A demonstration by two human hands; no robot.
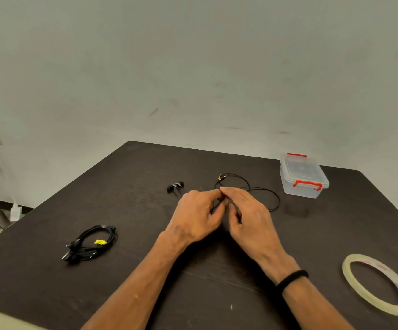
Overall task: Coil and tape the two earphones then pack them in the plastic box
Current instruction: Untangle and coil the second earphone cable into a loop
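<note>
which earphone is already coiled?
The earphone on the near left, a tight bundle with a yellow tag, untouched. The other earphone lies in loose loops, its cable pinched by both hands.

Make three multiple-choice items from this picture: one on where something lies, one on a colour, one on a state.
1. Where is the tape roll?
A. near right of the table
B. far left
C. inside the box

2. What colour are the latches on the plastic box?
A. blue
B. red
C. green

3. What state is the box lid in?
A. off
B. propped open
C. closed

Answers: 1 A, it lies beside the right forearm. 2 B, both clips show red. 3 C, the lid sits flat on the box while the left hand and right hand pinch the loose earphone cable.
</note>
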